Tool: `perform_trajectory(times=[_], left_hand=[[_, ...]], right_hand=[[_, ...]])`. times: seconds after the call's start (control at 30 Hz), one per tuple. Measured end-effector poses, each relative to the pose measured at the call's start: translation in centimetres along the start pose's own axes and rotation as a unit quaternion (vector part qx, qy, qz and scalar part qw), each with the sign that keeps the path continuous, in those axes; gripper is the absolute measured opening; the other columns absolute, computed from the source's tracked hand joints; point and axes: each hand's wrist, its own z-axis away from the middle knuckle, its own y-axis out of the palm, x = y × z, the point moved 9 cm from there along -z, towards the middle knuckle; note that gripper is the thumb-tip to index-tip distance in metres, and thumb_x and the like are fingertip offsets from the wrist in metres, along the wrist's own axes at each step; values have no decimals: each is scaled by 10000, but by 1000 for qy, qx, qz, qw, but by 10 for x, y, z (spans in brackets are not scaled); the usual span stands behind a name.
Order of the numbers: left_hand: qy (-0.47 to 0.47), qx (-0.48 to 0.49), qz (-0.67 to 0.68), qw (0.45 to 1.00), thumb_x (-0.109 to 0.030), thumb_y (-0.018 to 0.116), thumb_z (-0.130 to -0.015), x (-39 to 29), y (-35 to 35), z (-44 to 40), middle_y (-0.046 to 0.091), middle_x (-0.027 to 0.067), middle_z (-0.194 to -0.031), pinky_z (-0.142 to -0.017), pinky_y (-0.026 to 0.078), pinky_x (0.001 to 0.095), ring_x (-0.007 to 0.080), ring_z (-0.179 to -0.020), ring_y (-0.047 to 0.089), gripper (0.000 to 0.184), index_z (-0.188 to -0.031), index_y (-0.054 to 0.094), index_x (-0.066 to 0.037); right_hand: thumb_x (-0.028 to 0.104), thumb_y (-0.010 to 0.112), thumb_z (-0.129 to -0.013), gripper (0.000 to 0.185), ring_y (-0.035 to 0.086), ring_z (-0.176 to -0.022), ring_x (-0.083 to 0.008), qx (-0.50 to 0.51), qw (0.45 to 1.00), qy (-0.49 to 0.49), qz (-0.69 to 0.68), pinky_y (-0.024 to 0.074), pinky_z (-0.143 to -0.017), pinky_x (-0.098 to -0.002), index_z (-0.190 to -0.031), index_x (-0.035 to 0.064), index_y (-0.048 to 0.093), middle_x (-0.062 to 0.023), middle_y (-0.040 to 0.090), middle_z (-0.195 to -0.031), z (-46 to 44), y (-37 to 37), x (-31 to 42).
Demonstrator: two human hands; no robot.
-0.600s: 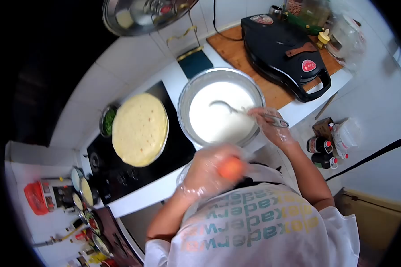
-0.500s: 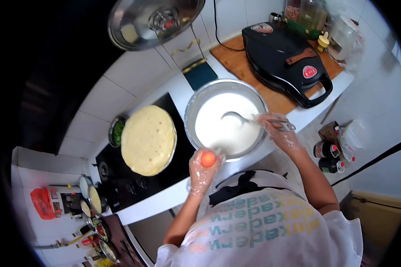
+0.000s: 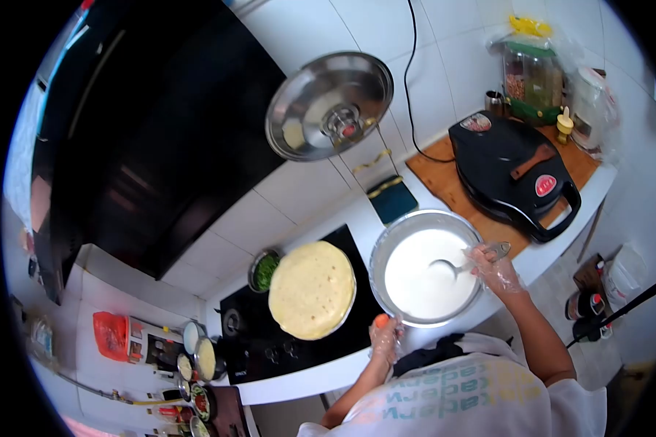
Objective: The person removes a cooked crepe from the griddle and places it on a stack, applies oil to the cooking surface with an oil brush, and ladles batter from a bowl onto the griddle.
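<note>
My left hand (image 3: 386, 339), in a clear plastic glove, is closed round a small orange object (image 3: 381, 320) beside the lower left rim of a large metal pot (image 3: 380, 280). White liquid (image 3: 420, 280) fills much of the pot. Also gloved, my right hand (image 3: 494, 268) grips a metal ladle (image 3: 498, 250) at the pot's right side; the ladle's bowl lies in the liquid. Left of the pot, a stack of pale flatbread (image 3: 313, 290) rests over the black cooktop (image 3: 254, 364). A small bowl of chopped greens (image 3: 265, 272) is just behind it.
A black electric griddle (image 3: 509, 171) sits on a wooden board (image 3: 434, 178) at the back right, near jars (image 3: 533, 76). A metal lid (image 3: 329, 105) is propped against the wall. Bottles (image 3: 584, 306) stand on the floor at right; dishes (image 3: 206, 358) are at the lower left.
The view has swung up and left, so the counter appears lower and farther right. My left hand has moved from blurred motion above my shirt to the pot's edge, still holding the orange object.
</note>
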Motion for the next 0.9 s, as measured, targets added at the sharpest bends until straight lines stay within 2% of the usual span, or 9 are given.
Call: perform_trajectory(times=[0.1, 0.13, 0.2, 0.3, 0.4, 0.43, 0.67, 0.73, 0.9], left_hand=[[-5, 19, 0, 1000, -77, 646, -751, -4, 3, 0, 554, 46, -654, -412, 420, 201, 112, -491, 512, 149, -830, 526, -40], [-15, 10, 6, 1000, -64, 636, -757, -6, 5, 1, 551, 45, -651, -409, 416, 199, 111, -488, 507, 129, -825, 529, -41], [-12, 13, 10, 1000, -57, 626, -762, -5, 5, 0, 551, 45, -654, -407, 412, 195, 108, -484, 503, 115, -822, 529, -43], [-8, 11, -19, 1000, -85, 636, -756, -6, 4, 0, 556, 34, -635, -406, 406, 194, 98, -481, 505, 107, -806, 555, -37], [-15, 29, -6, 999, -100, 678, -736, 1, 2, -6, 572, 25, -661, -412, 437, 191, 92, -496, 522, 161, -826, 551, -61], [-18, 35, -5, 999, -100, 673, -747, 0, 3, -5, 575, 33, -664, -411, 439, 189, 91, -496, 522, 154, -824, 548, -52], [-10, 52, 2, 999, -100, 673, -743, 7, 0, -15, 567, 29, -660, -426, 444, 204, 105, -520, 542, 156, -821, 543, -65], [-5, 58, 30, 998, -46, 645, -739, -4, 10, -5, 533, 43, -618, -395, 379, 208, 105, -472, 489, 148, -799, 510, -41], [24, 75, 52, 996, -40, 667, -700, 8, 5, -20, 514, 29, -613, -398, 383, 232, 118, -477, 493, 198, -775, 486, -69]], right_hand=[[172, 555, -827, 190, 551, -585, -133, -47, 997, -57, 36, 450, -556, -280, -779, -4, 605, -78, 585, -661, -13, -5, -2], [209, 562, -822, 224, 572, -617, -175, -64, 996, -64, 13, 450, -595, -311, -771, -3, 614, -99, 595, -664, -15, 0, -4], [254, 546, -826, 269, 607, -692, -278, -62, 994, -27, 89, 461, -648, -364, -799, -1, 627, -156, 627, -736, -18, 14, -7], [279, 502, -847, 331, 605, -696, -288, -33, 978, -45, 199, 480, -670, -358, -833, -35, 608, -176, 617, -728, -18, 37, 29], [329, 460, -841, 388, 570, -848, -407, 32, 957, -5, 287, 439, -797, -423, -879, -23, 621, -236, 608, -840, -24, 61, 56], [307, 485, -829, 303, 575, -905, -356, 68, 942, 28, 328, 438, -823, -423, -850, 58, 657, -193, 617, -916, -27, 71, 64], [223, 457, -815, 270, 591, -921, -324, 196, 860, -90, 463, 451, -815, -403, -912, 60, 649, -176, 621, -953, -85, 142, 62], [214, 446, -813, 279, 593, -925, -318, 267, 819, -123, 493, 450, -816, -401, -930, 61, 647, -175, 618, -971, -91, 151, 68], [365, 382, -865, 425, 561, -957, -355, 300, 807, -80, 502, 426, -853, -410, -983, 36, 624, -204, 596, -1004, -51, 103, 87]])
